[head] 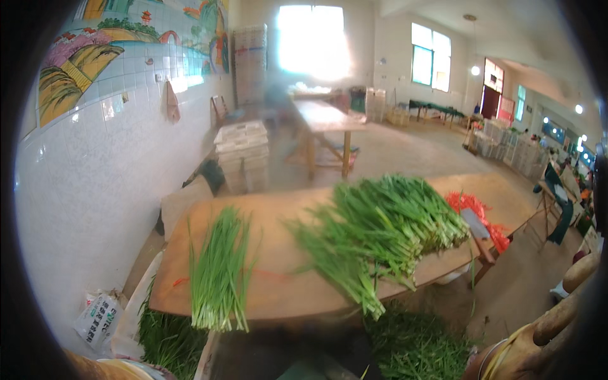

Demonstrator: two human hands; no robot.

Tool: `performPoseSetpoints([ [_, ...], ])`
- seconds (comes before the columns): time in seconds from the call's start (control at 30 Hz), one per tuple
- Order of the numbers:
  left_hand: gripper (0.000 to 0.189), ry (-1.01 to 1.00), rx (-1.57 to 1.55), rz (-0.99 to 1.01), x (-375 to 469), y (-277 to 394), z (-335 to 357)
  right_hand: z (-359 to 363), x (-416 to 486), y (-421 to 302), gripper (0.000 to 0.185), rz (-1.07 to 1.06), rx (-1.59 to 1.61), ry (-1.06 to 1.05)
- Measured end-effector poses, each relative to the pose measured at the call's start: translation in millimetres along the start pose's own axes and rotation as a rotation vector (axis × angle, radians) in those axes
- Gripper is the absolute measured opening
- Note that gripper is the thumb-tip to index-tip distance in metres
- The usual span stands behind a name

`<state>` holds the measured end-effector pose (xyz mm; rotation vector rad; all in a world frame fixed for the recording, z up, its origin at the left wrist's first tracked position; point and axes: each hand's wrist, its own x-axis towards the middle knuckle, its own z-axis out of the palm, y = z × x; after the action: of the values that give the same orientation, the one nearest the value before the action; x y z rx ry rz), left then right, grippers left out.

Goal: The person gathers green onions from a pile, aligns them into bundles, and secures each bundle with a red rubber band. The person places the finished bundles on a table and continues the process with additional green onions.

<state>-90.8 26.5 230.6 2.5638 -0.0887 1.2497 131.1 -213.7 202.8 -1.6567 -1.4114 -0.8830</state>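
Close to the camera at the lower right edge is my right hand (546, 327), raised, with bands around its wrist. Its fingertips are cut off, so whatever it touches is hidden. Only a bit of my left hand (90, 365) at the wrist shows in the bottom left corner. Before me, a bunch of garlic chives (221, 270) lies on the wooden table (275, 299), cut ends towards me, across a thin red plastic tie (266, 272). Further right lies a large heap of chives (389, 213). Beside it, a cleaver (476, 225) rests near red plastic strips (496, 232).
Loose greens (418, 342) lie below the table's front edge, with more greens (171, 332) at lower left. A printed sack (97, 318) sits by the tiled wall (95, 190). Stacked white crates (242, 152) and a long table (327, 116) stand beyond.
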Motion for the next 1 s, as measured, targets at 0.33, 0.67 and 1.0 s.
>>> performPoseSetpoints([
  [0.33,0.019,0.04,0.012,0.005,-30.2,2.8,-13.5,7.2,-9.3,-20.1,0.018,-0.015,0.025,0.03],
  [0.67,0.017,0.19,-0.093,-0.091,-23.2,1.7,30.1,13.7,14.0,-26.5,0.025,0.069,-0.002,0.08],
  [1.0,0.029,-0.354,-0.807,-0.747,-102.7,-63.0,193.6,150.3,-111.6,111.5,0.033,0.625,-0.103,-0.604],
])
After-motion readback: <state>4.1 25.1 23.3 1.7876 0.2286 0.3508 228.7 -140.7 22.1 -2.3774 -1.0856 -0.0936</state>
